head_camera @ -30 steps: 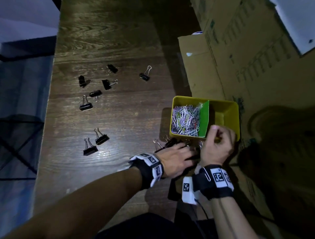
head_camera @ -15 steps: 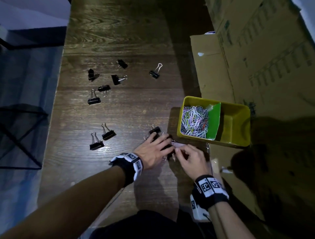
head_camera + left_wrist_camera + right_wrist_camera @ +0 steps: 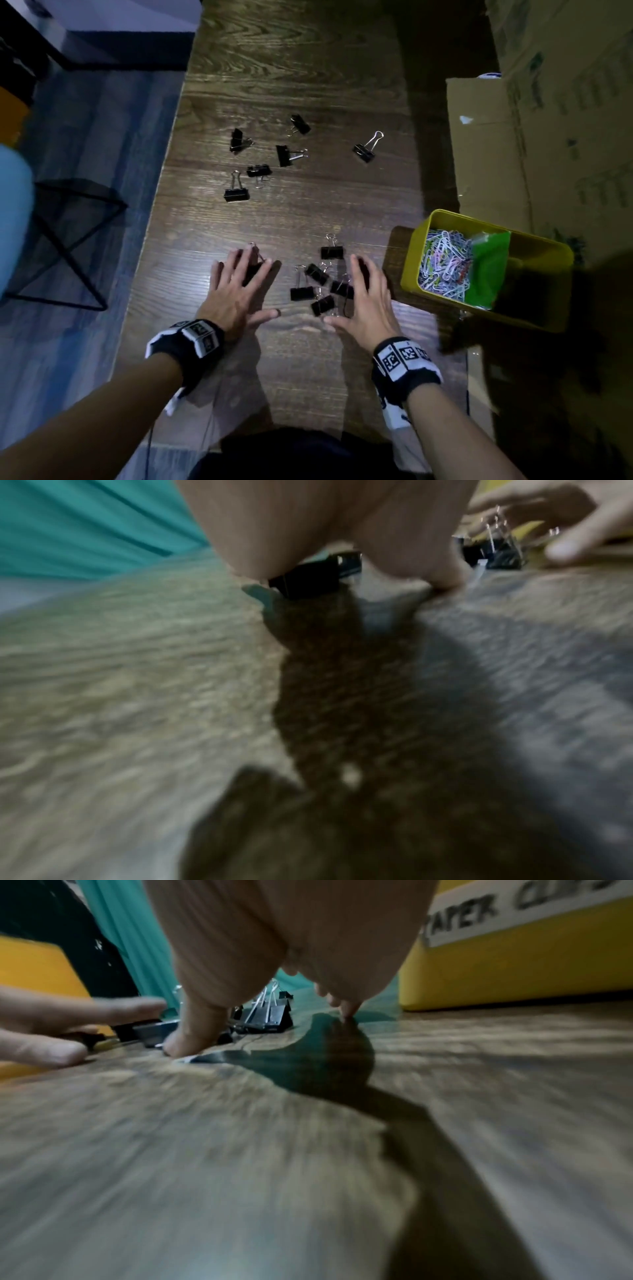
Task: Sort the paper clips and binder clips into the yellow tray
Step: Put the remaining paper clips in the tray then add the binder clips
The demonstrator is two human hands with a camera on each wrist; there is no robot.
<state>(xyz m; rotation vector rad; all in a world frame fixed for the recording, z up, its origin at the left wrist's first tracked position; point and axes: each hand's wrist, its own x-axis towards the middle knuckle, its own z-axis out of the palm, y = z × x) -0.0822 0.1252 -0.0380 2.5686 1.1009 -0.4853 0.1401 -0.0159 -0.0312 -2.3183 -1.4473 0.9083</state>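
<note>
Yellow tray (image 3: 414, 260) at middle right of the head view, a glossy rectangular tub tilted toward the camera, split by a green divider (image 3: 489, 267). Left compartment heaped with paper clips (image 3: 445, 263), thin wire loops in white, pink and pastel shades. Right compartment dark, contents not readable. On the tray wall in the right wrist view, a white label (image 3: 514, 909) reading roughly "PAPER CL...", edge cut off.

Just left of the tray, near cluster of binder clips (image 3: 320, 274), 5 black folded-steel bodies with silver wire handles, lying every which way on the bench (image 3: 308, 68), dark wood with strong grain and a slight sheen. Right hand (image 3: 368, 301) spread wide, fingers straight, holding nothing, flanking the cluster on its right. Left hand (image 3: 239, 291) equally wide and flat, fingertips over 1 more binder clip (image 3: 255, 265), only its handle and a dark edge showing.

Further up, centre of frame, far group of binder clips (image 3: 263, 157), 6 scattered well apart from the tray.

Looks like the gathering step: paper clips apparently done, binder clips not yet in. Next move probably calls for sweeping both hands inward, bunching the pile, then lifting it into the right compartment.

Flattened cardboard (image 3: 548, 137) at upper right, matte and creased.
</note>
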